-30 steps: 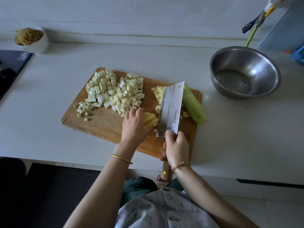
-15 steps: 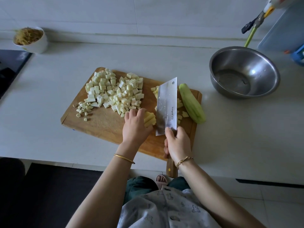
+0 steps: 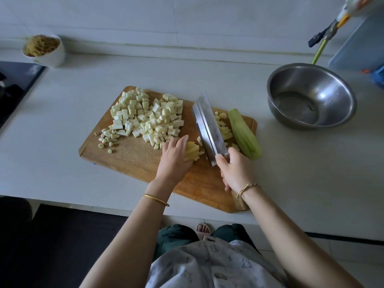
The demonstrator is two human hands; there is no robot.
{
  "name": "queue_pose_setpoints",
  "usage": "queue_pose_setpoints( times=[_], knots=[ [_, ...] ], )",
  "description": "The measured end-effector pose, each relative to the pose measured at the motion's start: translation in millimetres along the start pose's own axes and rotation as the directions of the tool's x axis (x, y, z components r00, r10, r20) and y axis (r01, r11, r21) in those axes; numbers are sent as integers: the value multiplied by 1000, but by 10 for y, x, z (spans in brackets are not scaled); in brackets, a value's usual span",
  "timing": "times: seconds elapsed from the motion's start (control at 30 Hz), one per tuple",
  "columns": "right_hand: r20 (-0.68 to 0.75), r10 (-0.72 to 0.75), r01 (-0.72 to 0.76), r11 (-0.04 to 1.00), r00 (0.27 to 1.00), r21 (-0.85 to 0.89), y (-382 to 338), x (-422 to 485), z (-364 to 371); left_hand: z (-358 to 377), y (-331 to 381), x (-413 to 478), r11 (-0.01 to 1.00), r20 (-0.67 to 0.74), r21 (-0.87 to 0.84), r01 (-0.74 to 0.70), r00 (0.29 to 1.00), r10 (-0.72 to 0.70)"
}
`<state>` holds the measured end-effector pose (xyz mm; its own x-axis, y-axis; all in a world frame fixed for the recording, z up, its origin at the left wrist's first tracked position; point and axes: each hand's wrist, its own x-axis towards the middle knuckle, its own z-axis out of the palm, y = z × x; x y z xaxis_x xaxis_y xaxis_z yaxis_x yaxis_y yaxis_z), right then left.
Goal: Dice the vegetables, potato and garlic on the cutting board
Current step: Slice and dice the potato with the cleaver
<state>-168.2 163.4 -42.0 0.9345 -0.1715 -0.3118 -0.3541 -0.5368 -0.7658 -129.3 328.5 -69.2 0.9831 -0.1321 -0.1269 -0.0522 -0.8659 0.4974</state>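
A wooden cutting board lies on the white counter. A big heap of pale diced vegetable covers its far left part, with small garlic pieces beside it. My left hand holds down a stack of yellow potato strips. My right hand grips the handle of a cleaver, whose blade stands edge-down on the board just right of the strips. Diced potato lies right of the blade. A peeled pale green vegetable rests along the board's right edge.
A steel bowl stands on the counter at the right. A white cup of shredded food sits at the far left by a dark stovetop. A green-handled tool and a blue box are at the far right.
The cleaver has turned from showing its flat side to standing edge-down beside the potato strips. My left hand has kept holding the strips.
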Motion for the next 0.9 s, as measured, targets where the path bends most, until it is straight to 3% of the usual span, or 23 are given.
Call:
queue_pose_setpoints(
  times=[0.13, 0.27, 0.5, 0.9],
  knots=[
    [-20, -26, 25, 998, 999, -65, -69, 15, 87, 3, -35, -38, 999, -16, -28, 44, 999, -45],
    [12, -2, 3, 997, 1000, -72, -132, 6, 124, 20, 3, -19, 1000, 8, 12, -8, 1000, 8],
    [93, 122, -135, 981, 988, 143, -169, 4, 115, 2, -29, 3, 999, -12, 38, -23, 1000, 24],
    [-19, 22, -24, 995, 1000, -94, -135, 83, -47, 53, -15, 27, 994, 6, -6, -106, 994, 106]
  ],
)
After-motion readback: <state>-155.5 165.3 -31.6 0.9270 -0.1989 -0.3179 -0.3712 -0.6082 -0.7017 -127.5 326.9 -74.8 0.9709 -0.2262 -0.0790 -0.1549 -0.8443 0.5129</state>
